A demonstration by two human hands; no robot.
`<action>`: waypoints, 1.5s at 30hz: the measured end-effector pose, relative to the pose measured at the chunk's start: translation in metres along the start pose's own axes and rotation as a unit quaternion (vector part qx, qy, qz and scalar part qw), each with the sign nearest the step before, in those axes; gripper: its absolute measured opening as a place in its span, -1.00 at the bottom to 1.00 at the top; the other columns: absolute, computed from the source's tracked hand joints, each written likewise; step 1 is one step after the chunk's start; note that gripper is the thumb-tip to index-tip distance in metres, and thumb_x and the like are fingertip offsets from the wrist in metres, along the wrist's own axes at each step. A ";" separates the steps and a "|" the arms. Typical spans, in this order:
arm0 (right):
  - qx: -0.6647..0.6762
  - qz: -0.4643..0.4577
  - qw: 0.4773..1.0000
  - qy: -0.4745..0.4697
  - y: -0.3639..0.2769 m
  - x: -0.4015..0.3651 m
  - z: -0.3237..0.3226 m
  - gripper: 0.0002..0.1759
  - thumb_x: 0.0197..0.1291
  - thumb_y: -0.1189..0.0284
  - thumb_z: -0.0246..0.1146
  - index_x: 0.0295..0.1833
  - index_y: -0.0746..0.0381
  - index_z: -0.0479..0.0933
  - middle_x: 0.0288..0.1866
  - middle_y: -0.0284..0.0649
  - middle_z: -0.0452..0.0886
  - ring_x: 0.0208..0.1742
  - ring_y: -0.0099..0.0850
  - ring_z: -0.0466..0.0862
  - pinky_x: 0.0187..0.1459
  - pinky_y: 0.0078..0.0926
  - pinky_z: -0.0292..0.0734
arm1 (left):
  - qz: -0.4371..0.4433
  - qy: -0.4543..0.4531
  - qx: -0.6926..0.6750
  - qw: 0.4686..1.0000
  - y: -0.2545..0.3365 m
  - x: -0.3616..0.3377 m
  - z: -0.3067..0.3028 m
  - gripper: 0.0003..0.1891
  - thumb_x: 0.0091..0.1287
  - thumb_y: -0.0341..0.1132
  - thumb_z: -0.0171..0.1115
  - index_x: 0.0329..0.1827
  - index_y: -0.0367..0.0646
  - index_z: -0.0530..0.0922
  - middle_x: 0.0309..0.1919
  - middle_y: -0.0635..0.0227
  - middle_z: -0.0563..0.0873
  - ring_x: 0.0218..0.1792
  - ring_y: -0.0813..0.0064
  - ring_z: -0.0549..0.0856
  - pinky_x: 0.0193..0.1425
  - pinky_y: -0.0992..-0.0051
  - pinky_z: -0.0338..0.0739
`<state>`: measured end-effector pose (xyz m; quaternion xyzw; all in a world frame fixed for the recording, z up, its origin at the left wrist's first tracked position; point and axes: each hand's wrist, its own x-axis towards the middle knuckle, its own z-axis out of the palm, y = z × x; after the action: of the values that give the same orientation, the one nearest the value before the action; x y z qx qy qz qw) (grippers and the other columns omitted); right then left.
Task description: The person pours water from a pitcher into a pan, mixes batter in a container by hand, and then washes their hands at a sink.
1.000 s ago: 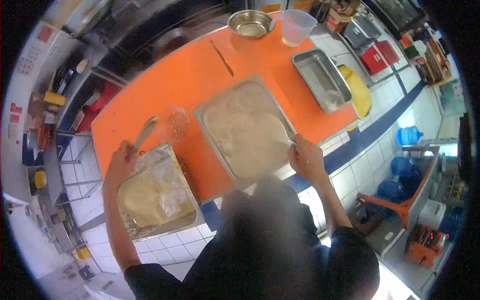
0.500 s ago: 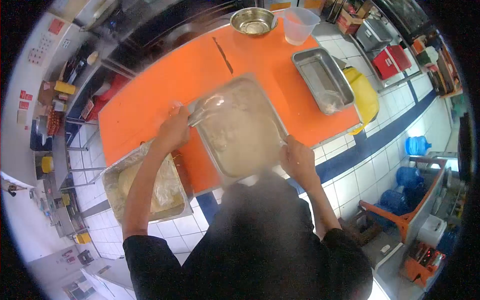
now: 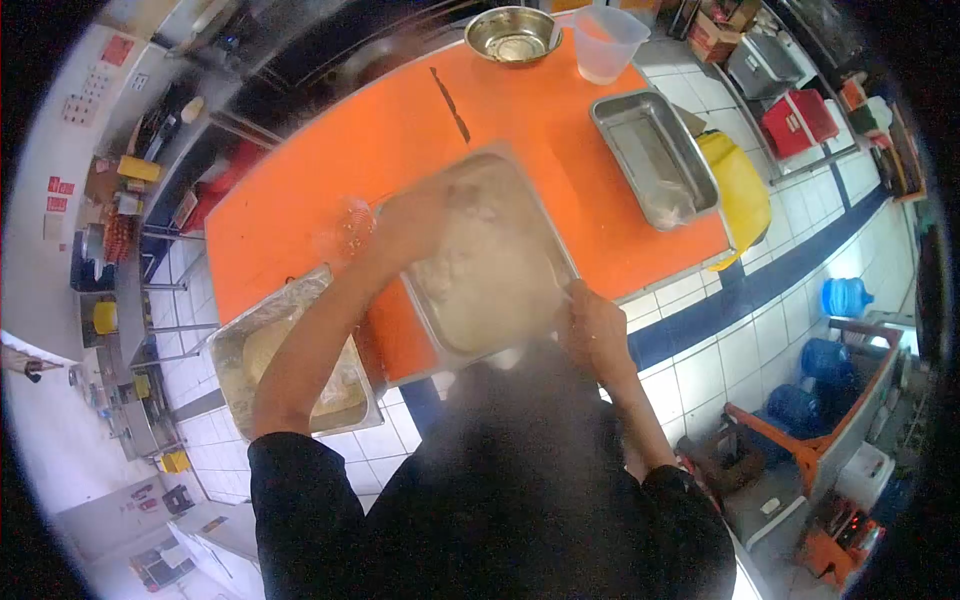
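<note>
A square metal tray (image 3: 568,262) filled with pale powder or flour (image 3: 490,270) lies on the orange table in front of me. My right hand (image 3: 598,328) is closed around the tray's right rim. Over the tray's upper left part reaches my left hand (image 3: 415,225), blurred, its fingers hard to make out against the powder. Crumpled clear plastic (image 3: 356,228) lies on the table just left of that wrist. Below my left forearm stands a deeper metal pan (image 3: 232,345) with pale, doughy or floury contents, partly hidden by the arm.
On the orange table (image 3: 320,160) stand a steel bowl (image 3: 510,38), a translucent plastic jug (image 3: 606,45) and a rectangular metal pan (image 3: 650,150) with clear plastic inside. A yellow object (image 3: 740,190) hangs by the right edge. Blue water bottles (image 3: 826,358) stand on the right.
My left hand has moved right from the tray's left edge to over the powder. The shiny clear thing that was by its fingers no longer shows there. My right hand stays on the rim.
</note>
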<state>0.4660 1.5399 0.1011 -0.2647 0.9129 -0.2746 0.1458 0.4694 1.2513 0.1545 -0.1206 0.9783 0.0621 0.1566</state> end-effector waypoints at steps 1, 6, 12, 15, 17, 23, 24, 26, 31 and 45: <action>0.007 0.001 1.000 -0.005 0.000 -0.001 -0.001 -0.77 0.13 0.39 0.14 -0.16 0.31 0.50 -0.41 0.13 0.63 -0.38 0.09 0.66 -0.32 0.04 0.55 | 0.002 -0.003 0.001 1.000 -0.006 0.004 0.009 -0.65 0.37 -0.27 0.01 0.17 -0.11 0.53 0.11 0.12 0.63 0.08 0.11 0.64 0.15 0.15 0.52; 0.019 -0.002 1.000 0.016 0.011 -0.004 0.005 -0.78 0.14 0.38 0.15 -0.17 0.31 0.48 -0.43 0.10 0.62 -0.40 0.08 0.65 -0.35 0.03 0.54 | 0.165 0.073 0.034 0.983 -0.082 0.026 0.081 -0.54 0.36 -0.20 0.09 0.31 -0.09 0.44 0.21 0.16 0.58 0.23 0.11 0.55 0.22 0.18 0.49; 0.035 -0.057 0.996 0.058 0.016 -0.004 0.006 -0.82 0.11 0.42 0.18 -0.22 0.30 0.44 -0.47 0.06 0.60 -0.45 0.06 0.63 -0.44 0.00 0.52 | -0.039 0.022 -0.176 0.983 -0.070 -0.006 0.058 -0.68 0.24 -0.18 0.19 -0.17 -0.28 0.67 -0.38 0.05 0.71 -0.23 0.16 0.72 -0.10 0.21 0.58; 0.006 -0.054 0.997 0.063 0.018 0.000 0.006 -0.82 0.09 0.44 0.19 -0.21 0.29 0.44 -0.47 0.04 0.59 -0.46 0.05 0.63 -0.44 -0.01 0.52 | -0.164 -0.092 -0.352 0.917 -0.078 -0.026 0.046 -0.68 0.23 -0.20 0.27 -0.14 -0.30 0.63 -0.49 0.19 0.64 -0.34 0.42 0.67 -0.21 0.38 0.55; 0.009 -0.058 0.997 0.053 0.020 0.000 0.006 -0.82 0.08 0.44 0.19 -0.23 0.29 0.43 -0.47 0.04 0.59 -0.45 0.05 0.63 -0.43 0.01 0.52 | -0.176 -0.082 -0.370 0.909 -0.071 -0.046 0.025 -0.70 0.22 -0.21 0.29 -0.15 -0.29 0.63 -0.49 0.25 0.61 -0.35 0.51 0.64 -0.23 0.44 0.54; 0.013 -0.070 0.996 0.053 0.017 -0.002 0.005 -0.80 0.10 0.44 0.18 -0.18 0.30 0.45 -0.44 0.06 0.60 -0.41 0.05 0.64 -0.40 -0.01 0.54 | -0.064 0.120 -0.268 0.954 -0.054 -0.086 0.010 -0.75 0.22 -0.28 0.30 -0.09 -0.19 0.61 -0.27 0.23 0.65 -0.25 0.36 0.68 -0.16 0.35 0.56; 0.011 -0.070 0.996 0.046 0.018 -0.002 0.005 -0.80 0.10 0.44 0.18 -0.18 0.30 0.45 -0.44 0.06 0.60 -0.41 0.05 0.64 -0.40 -0.01 0.54 | -0.040 0.155 -0.197 0.967 -0.046 -0.092 0.014 -0.74 0.22 -0.29 0.29 -0.05 -0.16 0.60 -0.21 0.20 0.66 -0.20 0.26 0.69 -0.12 0.29 0.57; -0.019 -0.053 0.998 0.032 0.018 -0.003 0.007 -0.78 0.11 0.45 0.18 -0.13 0.29 0.44 -0.44 0.05 0.61 -0.41 0.05 0.65 -0.39 -0.02 0.54 | -0.039 0.136 -0.121 0.983 -0.025 -0.106 0.029 -0.70 0.22 -0.29 0.28 0.01 -0.13 0.57 -0.18 0.17 0.65 -0.15 0.20 0.68 -0.08 0.23 0.56; -0.015 -0.056 0.998 0.038 0.013 -0.005 0.002 -0.80 0.14 0.44 0.17 -0.15 0.29 0.44 -0.43 0.05 0.62 -0.41 0.04 0.65 -0.37 -0.02 0.54 | -0.054 0.075 -0.013 0.996 -0.005 -0.131 0.042 -0.66 0.25 -0.22 0.28 0.06 -0.10 0.54 -0.20 0.11 0.63 -0.12 0.10 0.65 -0.08 0.16 0.56; -0.036 -0.140 0.988 0.046 -0.006 0.022 -0.001 -0.76 0.19 0.39 0.16 -0.07 0.27 0.47 -0.46 0.01 0.62 -0.45 -0.03 0.65 -0.42 -0.07 0.55 | -0.078 -0.010 -0.131 0.988 -0.038 -0.158 0.052 -0.76 0.39 -0.32 0.04 -0.03 -0.31 0.52 -0.17 -0.11 0.57 -0.11 -0.09 0.59 -0.01 0.08 0.49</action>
<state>0.4505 1.5238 0.1032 -0.3826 0.8816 -0.2710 0.0542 0.6396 1.2573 0.1530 -0.2156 0.9477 0.1786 0.1533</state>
